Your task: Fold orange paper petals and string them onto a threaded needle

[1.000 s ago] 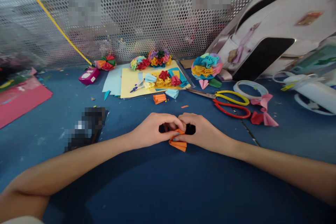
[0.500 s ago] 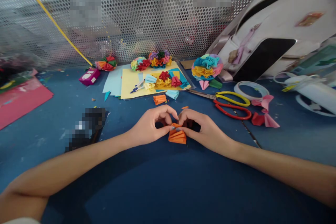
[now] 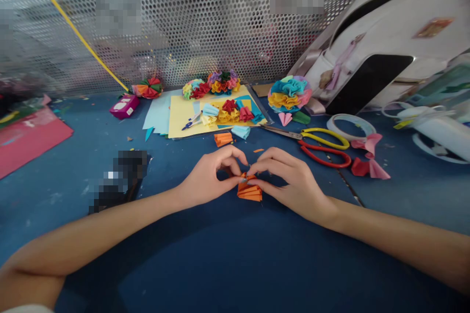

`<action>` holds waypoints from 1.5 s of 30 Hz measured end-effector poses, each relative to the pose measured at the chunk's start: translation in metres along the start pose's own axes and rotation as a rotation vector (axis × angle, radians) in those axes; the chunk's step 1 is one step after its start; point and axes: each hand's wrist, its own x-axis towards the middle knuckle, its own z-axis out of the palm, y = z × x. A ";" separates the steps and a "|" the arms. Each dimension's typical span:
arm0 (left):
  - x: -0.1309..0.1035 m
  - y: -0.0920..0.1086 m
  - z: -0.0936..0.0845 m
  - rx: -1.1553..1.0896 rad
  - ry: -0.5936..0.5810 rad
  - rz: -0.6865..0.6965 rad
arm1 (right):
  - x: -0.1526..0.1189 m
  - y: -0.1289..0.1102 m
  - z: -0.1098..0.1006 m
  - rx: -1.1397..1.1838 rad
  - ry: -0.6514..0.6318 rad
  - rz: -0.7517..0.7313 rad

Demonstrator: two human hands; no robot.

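Between my hands, just above the blue table, is a small piece of pleated orange paper (image 3: 250, 193) whose folds fan out toward me. My left hand (image 3: 207, 177) pinches its upper edge between thumb and index finger. The thumb and fingertips of my right hand (image 3: 295, 183) close on the paper from the other side, their tips nearly meeting those of the left. Fingers hide the top of the folds. Just beyond lie another folded orange piece (image 3: 223, 139), a light blue folded piece (image 3: 241, 131) and an orange scrap (image 3: 259, 150).
Scissors (image 3: 325, 146) with yellow and red handles lie right, near a tape roll (image 3: 351, 127) and pink paper pieces. Yellow sheets (image 3: 179, 120) hold several folded papers. A backpack (image 3: 396, 39) with a phone (image 3: 369, 83) against it stands behind. Perforated metal (image 3: 205, 24) borders the back.
My right hand's fingers have lifted and spread a little, its thumb and a fingertip staying at the orange paper. The left hand keeps its pinch almost unmoved.
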 end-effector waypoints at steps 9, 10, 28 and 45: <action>-0.002 0.004 -0.003 0.180 -0.090 0.063 | -0.001 0.002 0.000 0.104 -0.035 0.132; -0.002 0.004 -0.003 0.191 -0.092 0.063 | -0.002 0.002 0.000 0.103 -0.037 0.133; -0.003 0.003 -0.004 0.267 -0.146 0.125 | -0.002 0.005 0.003 0.126 -0.044 0.107; -0.003 0.003 -0.002 0.258 -0.160 0.112 | -0.003 0.003 0.002 0.128 -0.034 0.064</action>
